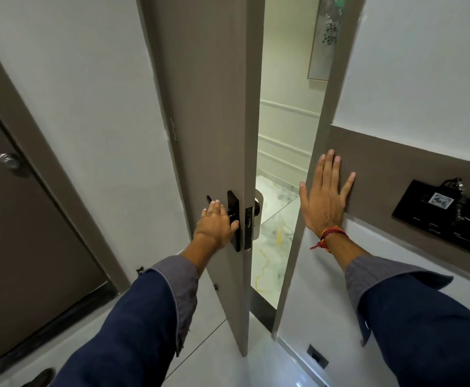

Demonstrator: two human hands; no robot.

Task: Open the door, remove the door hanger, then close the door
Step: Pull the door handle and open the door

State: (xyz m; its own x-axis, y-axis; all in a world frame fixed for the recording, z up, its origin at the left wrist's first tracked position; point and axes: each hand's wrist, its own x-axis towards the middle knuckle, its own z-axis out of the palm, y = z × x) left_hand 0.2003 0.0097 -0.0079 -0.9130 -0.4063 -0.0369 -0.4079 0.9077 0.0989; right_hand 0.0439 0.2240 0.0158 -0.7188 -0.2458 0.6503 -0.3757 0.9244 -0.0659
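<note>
The taupe door (211, 107) stands partly open, swung toward me, with a gap showing a marble-floored corridor beyond. My left hand (217, 226) is closed around the black lever handle (232, 216) on the door's near face. A pale object (258, 208) hangs on the far-side handle, just visible past the door's edge; I cannot tell whether it is the door hanger. My right hand (324, 196) lies flat with fingers spread on the taupe wall band beside the door frame (312, 174).
A second dark door with a round metal knob (9, 160) is at the left. A black switch panel (449, 216) with a key card sits on the right wall. A framed picture (326, 37) hangs in the corridor. White floor tiles lie below.
</note>
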